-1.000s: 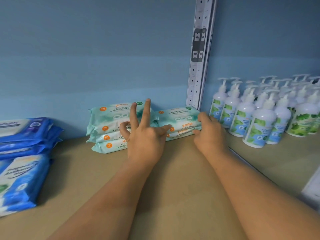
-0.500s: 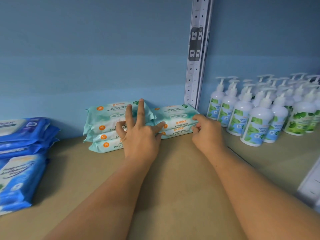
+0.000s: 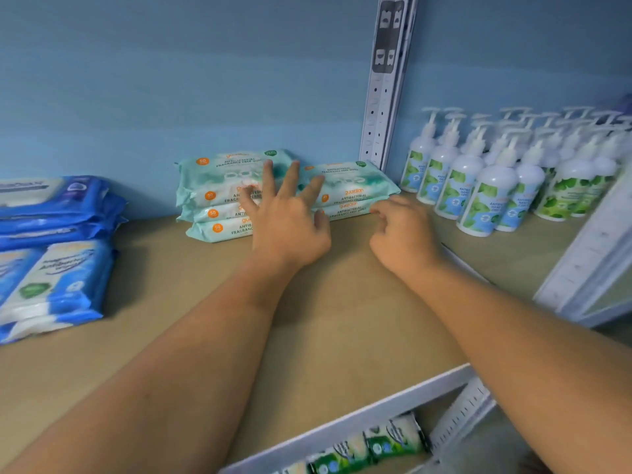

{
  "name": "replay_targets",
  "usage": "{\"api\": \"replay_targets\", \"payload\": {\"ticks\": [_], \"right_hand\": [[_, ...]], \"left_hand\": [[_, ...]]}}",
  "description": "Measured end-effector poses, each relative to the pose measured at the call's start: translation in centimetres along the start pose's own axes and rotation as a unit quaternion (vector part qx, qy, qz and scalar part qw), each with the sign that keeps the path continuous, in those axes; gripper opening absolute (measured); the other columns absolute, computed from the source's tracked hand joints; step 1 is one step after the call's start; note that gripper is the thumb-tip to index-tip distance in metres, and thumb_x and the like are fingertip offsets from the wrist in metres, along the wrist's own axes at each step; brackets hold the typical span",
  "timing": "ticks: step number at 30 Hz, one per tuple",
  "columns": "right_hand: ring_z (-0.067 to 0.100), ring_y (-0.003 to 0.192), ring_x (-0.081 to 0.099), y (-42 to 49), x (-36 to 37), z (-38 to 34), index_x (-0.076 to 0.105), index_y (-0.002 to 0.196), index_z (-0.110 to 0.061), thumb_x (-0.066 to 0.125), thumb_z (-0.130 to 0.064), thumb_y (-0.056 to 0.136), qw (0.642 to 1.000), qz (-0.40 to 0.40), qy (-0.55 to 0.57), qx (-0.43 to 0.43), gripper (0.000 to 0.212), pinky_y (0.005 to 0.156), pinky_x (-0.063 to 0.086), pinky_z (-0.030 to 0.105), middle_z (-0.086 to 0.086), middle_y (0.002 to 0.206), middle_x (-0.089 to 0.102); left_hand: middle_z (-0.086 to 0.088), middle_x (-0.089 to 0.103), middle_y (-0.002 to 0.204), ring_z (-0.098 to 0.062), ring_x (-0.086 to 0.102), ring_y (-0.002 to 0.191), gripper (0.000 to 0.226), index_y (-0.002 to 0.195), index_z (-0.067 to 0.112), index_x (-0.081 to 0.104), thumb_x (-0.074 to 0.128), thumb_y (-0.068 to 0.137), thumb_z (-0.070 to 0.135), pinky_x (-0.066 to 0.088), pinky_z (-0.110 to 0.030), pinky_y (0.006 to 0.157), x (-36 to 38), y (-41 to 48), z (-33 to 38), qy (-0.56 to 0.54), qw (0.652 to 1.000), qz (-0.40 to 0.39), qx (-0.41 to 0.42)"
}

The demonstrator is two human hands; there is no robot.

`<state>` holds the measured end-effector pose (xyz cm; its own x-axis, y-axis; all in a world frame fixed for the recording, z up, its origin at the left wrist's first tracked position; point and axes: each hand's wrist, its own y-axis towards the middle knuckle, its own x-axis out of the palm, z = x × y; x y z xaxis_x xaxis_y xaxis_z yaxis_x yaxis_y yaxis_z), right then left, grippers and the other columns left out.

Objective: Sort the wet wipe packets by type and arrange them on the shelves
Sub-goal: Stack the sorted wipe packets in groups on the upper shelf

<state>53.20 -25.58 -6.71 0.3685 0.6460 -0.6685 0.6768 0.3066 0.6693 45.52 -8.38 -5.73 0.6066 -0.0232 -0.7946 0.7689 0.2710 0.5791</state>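
Two stacks of teal wet wipe packets lie at the back of the brown shelf (image 3: 342, 302): a taller left stack (image 3: 219, 186) and a lower right stack (image 3: 352, 189). My left hand (image 3: 290, 224) hovers with fingers spread in front of the gap between the stacks; whether its fingertips touch the packets is unclear. My right hand (image 3: 403, 237) is just off the right stack's front corner, fingers loosely curled and holding nothing. Blue wet wipe packets (image 3: 51, 254) are stacked at the left of the shelf.
Several white pump bottles (image 3: 485, 193) with green and blue labels stand on the neighbouring shelf at right, beyond a perforated metal upright (image 3: 383, 97). Green-labelled packets (image 3: 369, 446) show on the shelf below, under the grey front rail (image 3: 410, 395).
My right hand has let go of the right teal stack and drawn back a little. My left hand has eased back with fingers still spread. The view has tilted down.
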Motion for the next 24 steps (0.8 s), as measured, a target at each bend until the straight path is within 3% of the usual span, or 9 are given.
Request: {"api": "replay_targets", "payload": {"ticks": [4,6,11,14,18,20,22,24], "right_hand": [[0.037,0.091,0.064,-4.7,-4.2,-2.0,0.076,0.101,-0.009,0.043,-0.015,0.069,0.999,-0.042,-0.013,-0.022,0.046,0.077,0.056,0.044,0.010,0.100,0.069],[0.037,0.090,0.065,-6.8,-6.4,-2.6,0.076,0.101,-0.009,0.044,-0.015,0.070,0.998,-0.049,-0.014,-0.033,0.046,0.077,0.057,0.045,0.010,0.099,0.069],[0.035,0.088,0.063,-12.1,-12.1,-4.1,0.076,0.100,-0.010,0.047,-0.015,0.076,0.999,-0.029,-0.026,-0.003,0.038,0.076,0.057,0.043,0.008,0.099,0.068],[0.031,0.082,0.061,-16.6,-15.1,-5.2,0.074,0.098,-0.008,0.053,-0.004,0.080,0.999,-0.008,0.003,0.033,0.028,0.070,0.055,0.040,0.007,0.095,0.067],[0.028,0.076,0.057,-23.8,-17.0,-6.5,0.069,0.085,-0.010,0.056,0.001,0.076,0.995,-0.015,0.018,0.100,0.019,0.065,0.051,0.038,0.005,0.084,0.063],[0.024,0.070,0.057,-27.7,-16.9,-7.3,0.070,0.083,-0.012,0.057,0.003,0.076,0.983,-0.045,0.050,0.172,0.020,0.063,0.049,0.033,0.004,0.083,0.062],[0.017,0.069,0.058,-31.6,-16.5,-8.0,0.069,0.083,-0.016,0.058,0.004,0.078,0.957,-0.107,0.088,0.256,0.023,0.059,0.043,0.024,0.004,0.084,0.065],[0.018,0.077,0.062,-35.4,-15.6,-8.3,0.070,0.086,-0.018,0.058,0.004,0.081,0.909,-0.191,0.129,0.347,0.025,0.062,0.043,0.023,0.005,0.091,0.070]], "left_hand": [[-0.004,0.039,0.157,-0.027,0.023,0.151,0.072,0.147,0.032,0.047,0.045,0.075,0.034,0.018,-0.056,0.115,-3.4,-3.6,0.9,-0.067,0.995,-0.068,-0.001],[-0.003,0.043,0.155,-0.025,0.037,0.144,0.072,0.152,0.032,0.040,0.049,0.080,0.030,0.028,-0.048,0.114,-5.2,-6.0,1.6,-0.079,0.989,-0.124,0.001],[0.003,0.055,0.144,-0.030,0.057,0.122,0.066,0.149,0.032,0.045,0.050,0.084,0.024,0.052,-0.041,0.096,-10.3,-12.8,3.1,-0.141,0.972,-0.182,0.043],[0.001,0.062,0.135,-0.030,0.059,0.118,0.062,0.139,0.026,0.058,0.044,0.079,0.024,0.054,-0.042,0.092,-13.3,-18.0,4.3,-0.188,0.966,-0.163,0.069],[-0.003,0.069,0.113,-0.025,0.060,0.108,0.045,0.111,0.013,0.073,0.046,0.075,0.012,0.048,-0.035,0.093,-15.4,-26.9,5.2,-0.266,0.947,-0.082,0.159],[0.002,0.069,0.107,-0.019,0.059,0.104,0.038,0.106,0.015,0.073,0.049,0.078,0.009,0.049,-0.032,0.092,-15.1,-32.1,4.8,-0.302,0.943,-0.104,0.093],[0.007,0.068,0.106,-0.013,0.061,0.102,0.038,0.109,0.021,0.073,0.049,0.082,0.010,0.052,-0.032,0.090,-13.9,-37.1,3.7,-0.319,0.930,-0.180,-0.034],[0.006,0.068,0.108,-0.011,0.063,0.094,0.040,0.114,0.024,0.070,0.048,0.086,0.007,0.056,-0.032,0.081,-12.1,-41.7,2.2,-0.323,0.883,-0.299,-0.164]]}}
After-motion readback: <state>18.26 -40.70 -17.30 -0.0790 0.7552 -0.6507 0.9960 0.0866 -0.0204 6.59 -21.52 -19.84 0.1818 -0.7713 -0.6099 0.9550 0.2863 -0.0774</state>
